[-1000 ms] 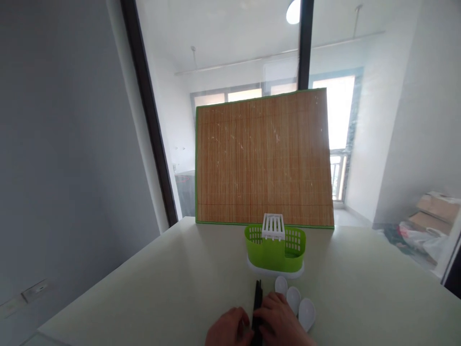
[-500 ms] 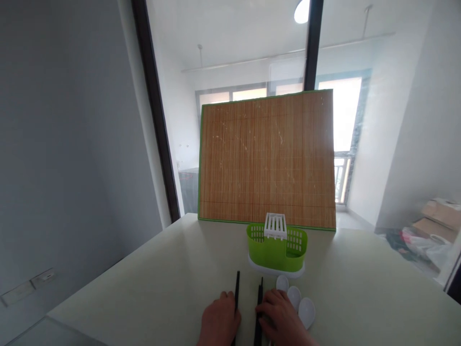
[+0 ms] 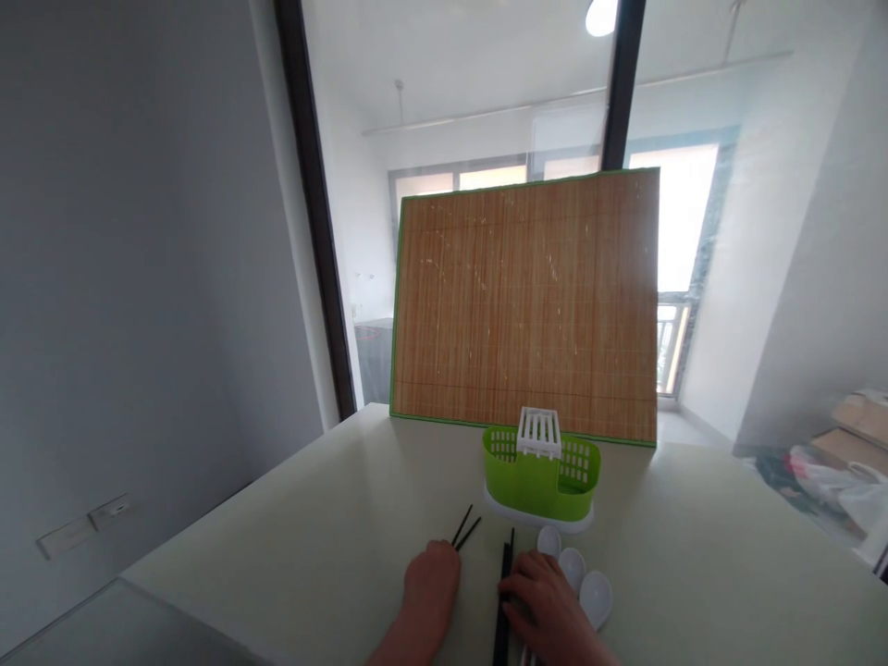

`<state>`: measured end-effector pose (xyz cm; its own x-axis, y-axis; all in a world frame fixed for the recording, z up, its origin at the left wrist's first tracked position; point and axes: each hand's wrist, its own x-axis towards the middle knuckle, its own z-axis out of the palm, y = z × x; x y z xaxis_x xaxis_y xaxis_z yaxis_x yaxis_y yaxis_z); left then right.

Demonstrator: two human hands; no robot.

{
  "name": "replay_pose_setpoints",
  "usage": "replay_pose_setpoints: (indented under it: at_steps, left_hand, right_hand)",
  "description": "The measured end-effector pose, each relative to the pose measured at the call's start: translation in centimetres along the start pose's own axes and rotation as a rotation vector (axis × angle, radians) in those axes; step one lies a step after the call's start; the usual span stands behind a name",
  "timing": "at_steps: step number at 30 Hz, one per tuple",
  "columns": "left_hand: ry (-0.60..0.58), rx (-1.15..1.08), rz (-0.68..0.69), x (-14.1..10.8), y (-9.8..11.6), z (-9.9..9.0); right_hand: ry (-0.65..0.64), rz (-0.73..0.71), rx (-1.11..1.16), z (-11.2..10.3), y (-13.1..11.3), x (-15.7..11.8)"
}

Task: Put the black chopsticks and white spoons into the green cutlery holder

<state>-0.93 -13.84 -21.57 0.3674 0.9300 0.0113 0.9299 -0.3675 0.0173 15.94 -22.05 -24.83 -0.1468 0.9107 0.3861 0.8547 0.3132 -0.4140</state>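
My left hand (image 3: 431, 583) is closed round black chopsticks (image 3: 466, 529), whose two tips spread apart beyond the fingers. To the right, my right hand (image 3: 545, 592) rests against more black chopsticks (image 3: 503, 592) lying side by side on the table, its fingers curled at them; what its palm covers is hidden. White spoons (image 3: 597, 598) lie just right of that hand, bowls pointing away. Beyond them stands a green basket (image 3: 531, 483) with a white base and a white slatted piece (image 3: 538, 432) on its rim.
A bamboo mat board (image 3: 527, 305) with green edging leans upright at the back of the pale table (image 3: 333, 527), behind the basket. Past the table on the right are cardboard boxes (image 3: 860, 425) and plastic bags. A grey wall stands on the left.
My left hand has turned, and two chopstick tips now fan out from it where one stood straight before. My right hand stays by its chopsticks. The whole view has shifted slightly.
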Motion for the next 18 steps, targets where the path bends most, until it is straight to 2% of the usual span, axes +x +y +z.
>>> replay_pose_setpoints:
  at_steps: [7,9,12,15,18]
  left_hand:
    - [-0.004,0.021,0.084,0.7,-0.8,-1.1]
    - [0.016,0.017,0.079,0.8,-1.5,-2.2]
    - [0.11,-0.057,0.074,0.6,-2.6,-5.1]
    - [0.232,-0.391,0.226,0.1,-2.8,-8.2]
    - [0.213,-0.842,0.412,-0.4,-2.0,-9.3]
  right_hand:
    - [0.008,-0.021,-0.02,-0.2,-0.1,0.1]
    - [0.033,-0.023,-0.027,-0.3,-0.1,0.1]
    - [0.114,0.015,-0.008,-0.4,-0.1,0.6]
    - [0.166,0.081,0.118,-0.3,-0.8,1.8]
    - [0.153,0.144,0.249,-0.3,-2.0,3.7]
